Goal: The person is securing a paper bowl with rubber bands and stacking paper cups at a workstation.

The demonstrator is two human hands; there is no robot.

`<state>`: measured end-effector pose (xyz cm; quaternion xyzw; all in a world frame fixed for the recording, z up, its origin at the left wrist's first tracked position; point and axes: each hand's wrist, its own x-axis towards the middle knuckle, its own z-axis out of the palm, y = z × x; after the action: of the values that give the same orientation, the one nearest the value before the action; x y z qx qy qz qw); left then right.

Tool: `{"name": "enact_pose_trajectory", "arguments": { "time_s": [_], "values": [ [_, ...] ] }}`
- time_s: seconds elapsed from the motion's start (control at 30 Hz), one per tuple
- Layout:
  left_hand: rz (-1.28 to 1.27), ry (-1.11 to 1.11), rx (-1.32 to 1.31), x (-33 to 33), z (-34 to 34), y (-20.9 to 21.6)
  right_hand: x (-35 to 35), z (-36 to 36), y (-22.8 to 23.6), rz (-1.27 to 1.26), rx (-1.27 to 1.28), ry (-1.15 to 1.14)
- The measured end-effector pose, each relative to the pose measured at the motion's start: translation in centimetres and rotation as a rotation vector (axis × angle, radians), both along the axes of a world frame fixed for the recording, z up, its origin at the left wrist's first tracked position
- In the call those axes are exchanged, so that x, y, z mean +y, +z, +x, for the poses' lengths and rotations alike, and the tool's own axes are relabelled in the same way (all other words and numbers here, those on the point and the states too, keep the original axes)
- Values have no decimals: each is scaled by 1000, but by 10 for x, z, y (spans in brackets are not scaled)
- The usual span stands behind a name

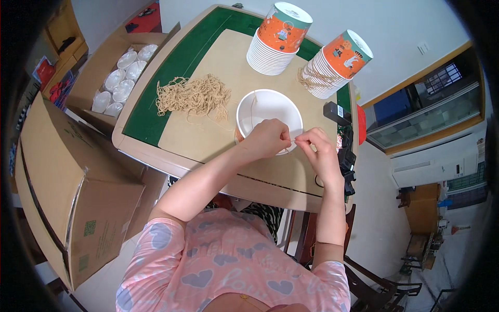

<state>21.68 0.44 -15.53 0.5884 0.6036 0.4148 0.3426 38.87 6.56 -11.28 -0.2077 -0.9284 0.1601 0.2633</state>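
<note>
A large white paper bucket [275,104] stands upright on the table in front of me, its mouth facing up. A thin tan string [253,106] hangs over its far rim and down the inside. Above the bucket's near rim, my left hand [269,137] pinches the string. My right hand [316,148] pinches it too, just to the right, with the fingertips of both hands almost touching. Part of the bucket's near side is hidden behind my left hand and forearm. Left of the bucket lies a loose, tangled heap of tan string [195,97].
Two tall stacks of orange-and-green paper buckets, a left stack [279,39] and a right stack [335,65], stand upside down at the back. String loops around the right stack. A black box [337,113] sits at the table's right edge. Cardboard boxes, one holding wrapped white cups [122,91], stand left.
</note>
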Motion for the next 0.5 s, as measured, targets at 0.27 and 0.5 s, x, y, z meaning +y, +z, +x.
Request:
{"name": "enact_pose_trajectory", "arguments": {
  "time_s": [0.27,0.5],
  "values": [
    [-6,-2,-3,-3,-1,4,1,-4,2,-64,-97,-51],
    [2,-30,25,-4,-5,-3,-1,-11,-12,-223,-2,-127]
  ]
}}
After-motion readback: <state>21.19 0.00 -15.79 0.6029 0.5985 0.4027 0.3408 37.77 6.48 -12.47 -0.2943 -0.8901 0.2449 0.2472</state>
